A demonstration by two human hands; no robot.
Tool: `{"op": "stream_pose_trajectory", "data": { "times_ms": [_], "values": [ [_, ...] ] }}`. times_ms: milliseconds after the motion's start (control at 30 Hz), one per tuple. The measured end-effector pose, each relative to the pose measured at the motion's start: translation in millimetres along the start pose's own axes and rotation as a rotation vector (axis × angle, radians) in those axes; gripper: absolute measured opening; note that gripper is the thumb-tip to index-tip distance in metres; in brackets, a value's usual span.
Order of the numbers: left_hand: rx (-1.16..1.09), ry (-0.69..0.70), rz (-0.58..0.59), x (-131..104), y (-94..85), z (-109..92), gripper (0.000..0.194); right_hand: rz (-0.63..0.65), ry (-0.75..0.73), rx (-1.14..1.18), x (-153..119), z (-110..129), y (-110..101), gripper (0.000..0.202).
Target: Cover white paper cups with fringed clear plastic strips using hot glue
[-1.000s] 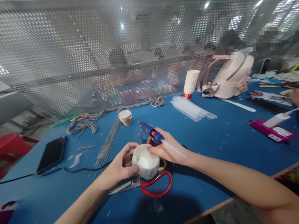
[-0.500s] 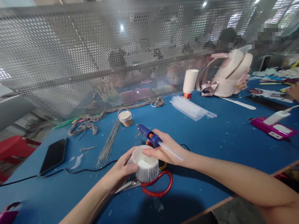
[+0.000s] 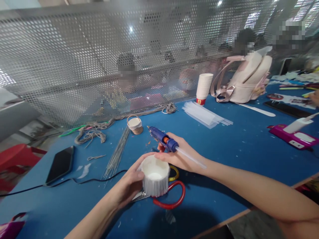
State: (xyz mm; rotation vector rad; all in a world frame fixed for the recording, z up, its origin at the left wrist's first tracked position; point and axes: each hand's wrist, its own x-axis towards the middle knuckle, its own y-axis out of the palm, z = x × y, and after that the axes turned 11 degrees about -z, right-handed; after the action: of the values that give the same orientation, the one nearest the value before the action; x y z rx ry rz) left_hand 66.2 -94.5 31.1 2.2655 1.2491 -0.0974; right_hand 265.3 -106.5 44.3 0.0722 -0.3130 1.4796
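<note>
My left hand (image 3: 131, 182) is closed round the side of a short white paper cup (image 3: 156, 184), its outer wall covered with translucent upright strips. In my right hand (image 3: 184, 154) is a blue hot glue gun (image 3: 161, 138), nozzle pointing up and left, a clear glue stick coming out of its back. My right thumb also rests against the cup's far rim. Under the cup lie scissors (image 3: 183, 196) with a red and a yellow handle, partly hidden. Beyond the gun stands a small basket (image 3: 135, 126) with a white upper part, brown base and arched handle.
Thin wires (image 3: 117, 154), grey cord (image 3: 91, 135) and a phone (image 3: 60, 165) lie left. Behind are plastic strips (image 3: 205, 114), stacked paper cups (image 3: 204, 88) and a pink backpack (image 3: 243, 88) before a perforated metal screen (image 3: 74, 66). A purple power strip (image 3: 290, 137) sits right.
My right hand has shifted slightly right and its thumb has moved from inside the cup to the far rim. The glue gun has moved up a little with it. The cup's opening shows more.
</note>
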Motion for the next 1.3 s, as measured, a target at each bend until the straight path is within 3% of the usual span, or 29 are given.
{"op": "stream_pose_trajectory", "data": {
  "times_ms": [167,367,600,700,767,867,967,1067,1300],
  "values": [
    [0.007,-0.038,-0.026,-2,4.1,-1,0.049,0.069,-0.109,-0.114,1,-2,-3,0.029],
    [0.065,-0.029,0.030,0,1.0,8,0.035,0.080,-0.102,-0.311,-1,5,5,0.032],
    [0.050,-0.019,-0.029,-3,7.4,5,0.042,0.124,-0.072,-0.235,0,6,-1,0.036],
    [0.014,0.015,-0.083,-4,7.1,0,0.044,0.076,-0.096,-0.175,-1,11,-10,0.027],
    [-0.004,0.036,-0.122,-4,5.3,-3,0.046,0.046,-0.148,-0.197,-2,19,-19,0.017],
    [-0.017,0.064,-0.141,-3,1.7,-7,0.046,0.106,-0.311,-0.278,-3,30,-34,0.005],
    [0.004,0.098,-0.144,-1,-1.9,-8,0.046,0.310,-0.505,-0.393,-4,37,-47,0.007],
    [0.071,0.141,-0.135,0,-4.3,-8,0.048,0.459,-0.590,-0.612,-5,38,-52,0.006],
    [0.291,0.202,-0.190,-2,-1.6,-8,0.053,0.479,-0.713,-0.994,-11,38,-46,0.016]
  ]
}}
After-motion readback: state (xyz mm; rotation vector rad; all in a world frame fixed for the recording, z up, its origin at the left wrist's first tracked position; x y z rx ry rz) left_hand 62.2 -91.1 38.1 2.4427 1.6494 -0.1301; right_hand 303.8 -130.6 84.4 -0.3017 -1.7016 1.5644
